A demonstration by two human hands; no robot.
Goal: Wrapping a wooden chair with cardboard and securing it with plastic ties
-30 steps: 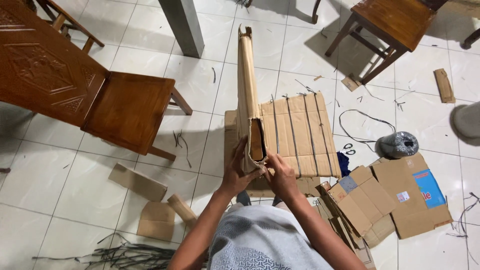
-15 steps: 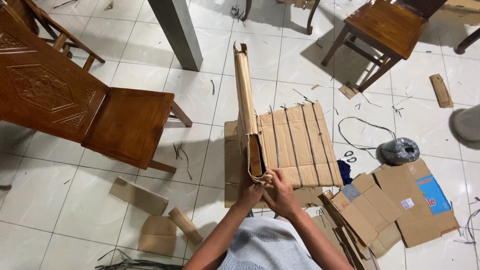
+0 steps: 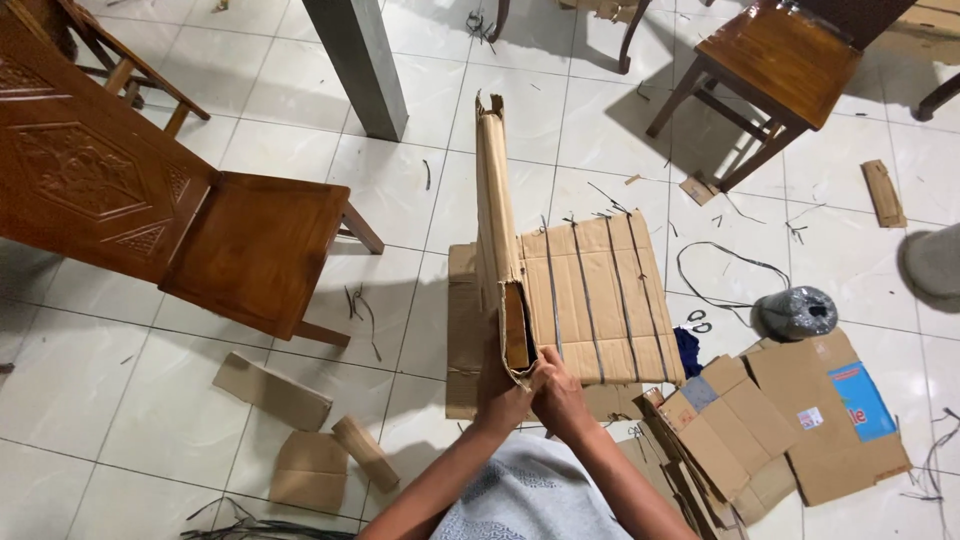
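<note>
My left hand (image 3: 503,398) and right hand (image 3: 560,398) meet at the near end of a folded cardboard bundle (image 3: 497,225) standing on edge, both pinched closed on its torn lower corner, fingers touching each other there. The bundle runs from my hands toward 12 o'clock, upright and slightly leaning, its open end showing a dark brown inner layer. Just right of it lies a flat cardboard stack (image 3: 600,295) bound with several dark straps, touching the bundle's base. At 3 o'clock from my hands sits a pile of flattened boxes (image 3: 790,410), one with a blue printed panel; scissors (image 3: 698,321) lie between that pile and the strapped stack. A roll of dark strapping (image 3: 797,312) stands just past the boxes, loose strap curling beside it. At 9 o'clock, cardboard offcuts (image 3: 300,425) lie on the white tile floor (image 3: 150,400), strap scraps near them. Farther at 10 o'clock, a carved wooden chair (image 3: 150,210). At 12 o'clock a grey post (image 3: 358,60); at 1 o'clock another wooden chair (image 3: 775,60).
</note>
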